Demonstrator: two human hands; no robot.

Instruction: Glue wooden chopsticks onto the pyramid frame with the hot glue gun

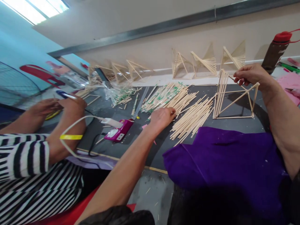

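Observation:
My right hand (253, 75) is pinched above a frame built of thin wooden sticks (234, 117), which stands upright on the dark table. A short length of a wooden stick (231, 77) shows between its fingertips, close to the top of the slanting row of sticks on the frame's left side. My left hand (161, 119) is closed at the edge of the loose sticks, its fingers curled, and what they hold is hidden. Beside it lies a spread pile of loose wooden sticks (191, 120). Behind that are sticks in green-printed plastic wrap (161, 97).
Finished stick frames (206, 67) stand along the wall. A dark bottle with a red lid (274, 51) is at the far right. Purple cloth (225, 156) overhangs the front edge. A magenta power strip (119, 130) with cables lies left, near a co-worker's hands (72, 106).

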